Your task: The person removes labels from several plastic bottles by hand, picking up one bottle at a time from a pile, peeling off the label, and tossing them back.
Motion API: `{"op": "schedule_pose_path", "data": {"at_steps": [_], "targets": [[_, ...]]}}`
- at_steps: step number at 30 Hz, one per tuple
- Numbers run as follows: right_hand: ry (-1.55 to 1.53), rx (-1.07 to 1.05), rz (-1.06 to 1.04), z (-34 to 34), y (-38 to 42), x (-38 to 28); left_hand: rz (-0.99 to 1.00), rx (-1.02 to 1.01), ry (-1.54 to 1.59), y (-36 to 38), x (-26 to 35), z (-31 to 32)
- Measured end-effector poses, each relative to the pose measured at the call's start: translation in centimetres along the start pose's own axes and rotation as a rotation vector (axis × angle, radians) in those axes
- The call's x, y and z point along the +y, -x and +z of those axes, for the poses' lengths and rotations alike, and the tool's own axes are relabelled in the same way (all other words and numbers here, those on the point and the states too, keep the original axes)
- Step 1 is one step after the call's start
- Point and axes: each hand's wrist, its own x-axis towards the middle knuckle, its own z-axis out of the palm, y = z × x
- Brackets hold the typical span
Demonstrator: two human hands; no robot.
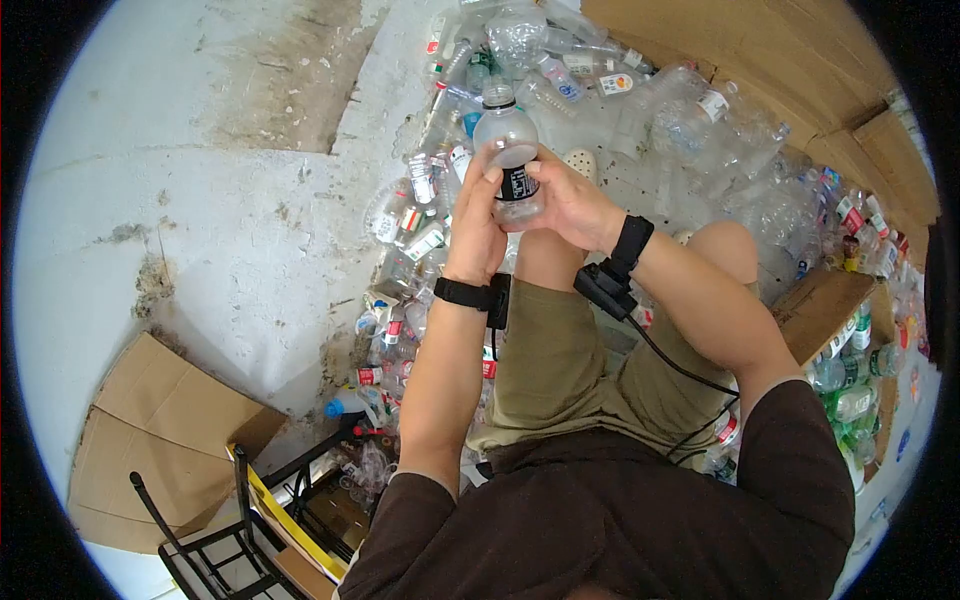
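A clear plastic bottle (507, 128) with a black label is held upright in front of me, its capless-looking neck pointing away. My left hand (477, 222) is closed around the bottle's left side, thumb on the label's edge. Gripping the other side is my right hand (577, 207), its thumb also pressed near the label. The fingers behind the bottle are hidden. Beyond and around it lie many loose plastic bottles, including a labelled one (560, 78) just past the held bottle's neck.
Bottles are heaped between a stained white wall (230, 230) and a large cardboard sheet (740, 40). An open cardboard box (825, 310) with green bottles stands at right. A black metal frame (215, 560) and flattened cardboard (150, 440) are at lower left. Cables hang from my wrist straps.
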Motion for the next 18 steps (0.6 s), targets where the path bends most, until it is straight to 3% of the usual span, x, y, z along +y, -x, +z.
{"op": "schedule_pose_path", "data": {"at_steps": [6, 11, 18], "targets": [[0.005, 0.018, -0.010, -0.3, 0.0, 0.1, -0.029, -0.018, 0.082, -0.4, -0.5, -0.3], [0.007, 0.163, -0.039, -0.3, -0.1, 0.9, 0.002, -0.002, 0.073, -0.7, -1.5, -0.4], [-0.107, 0.060, -0.028, 0.7, -0.2, -0.2, 0.022, -0.016, 0.109, -0.7, -0.8, -0.5]]}}
